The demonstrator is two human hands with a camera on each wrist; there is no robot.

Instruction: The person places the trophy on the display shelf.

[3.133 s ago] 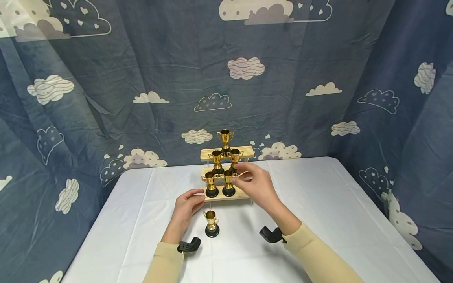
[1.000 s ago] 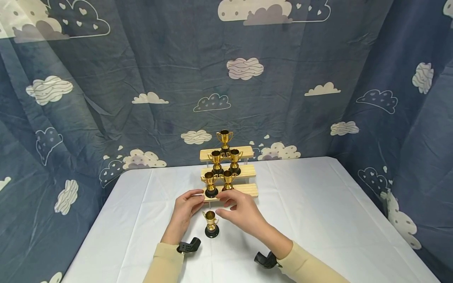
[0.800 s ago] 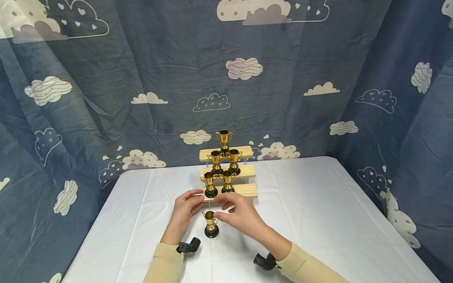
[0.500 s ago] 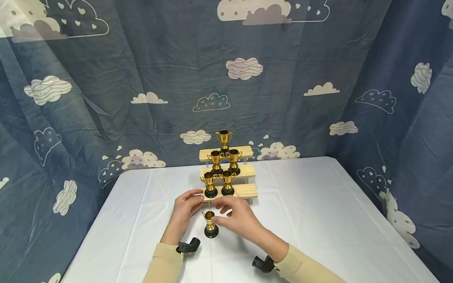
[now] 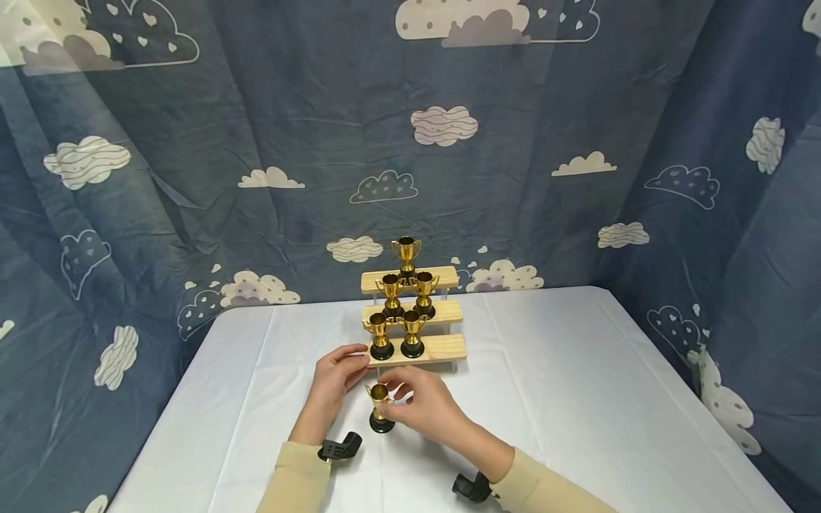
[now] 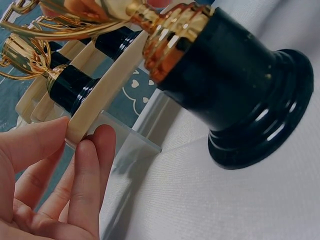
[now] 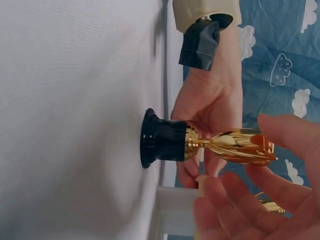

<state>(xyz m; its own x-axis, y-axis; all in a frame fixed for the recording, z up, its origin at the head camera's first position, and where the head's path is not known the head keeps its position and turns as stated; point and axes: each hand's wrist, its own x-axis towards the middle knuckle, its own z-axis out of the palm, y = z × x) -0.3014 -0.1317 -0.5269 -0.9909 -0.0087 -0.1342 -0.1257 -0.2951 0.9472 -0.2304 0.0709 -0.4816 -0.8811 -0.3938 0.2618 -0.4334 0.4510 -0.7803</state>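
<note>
A small gold trophy cup (image 5: 380,396) with a black base stands upright on the white tablecloth, in front of a tiered wooden display stand (image 5: 442,348). My right hand (image 5: 423,405) pinches its cup near the rim between thumb and fingers; the right wrist view shows the thumb on one side of the trophy (image 7: 240,145). My left hand (image 5: 333,377) grips the left end of the stand's lowest board (image 6: 107,87), thumb and fingertips at its corner. Upright on the stand are one trophy (image 5: 407,251) on top, two on the middle step and two on the lowest.
The white table (image 5: 545,399) runs out to both sides of the stand. A dark blue curtain (image 5: 513,199) with cloud prints hangs behind and around it. Black cameras (image 5: 341,446) sit on both wrists, below beige sleeves (image 5: 298,477).
My right hand has let go of the right trophy on the lowest step, come down toward me, and closed on the front trophy's cup. The left hand has stayed at the stand.
</note>
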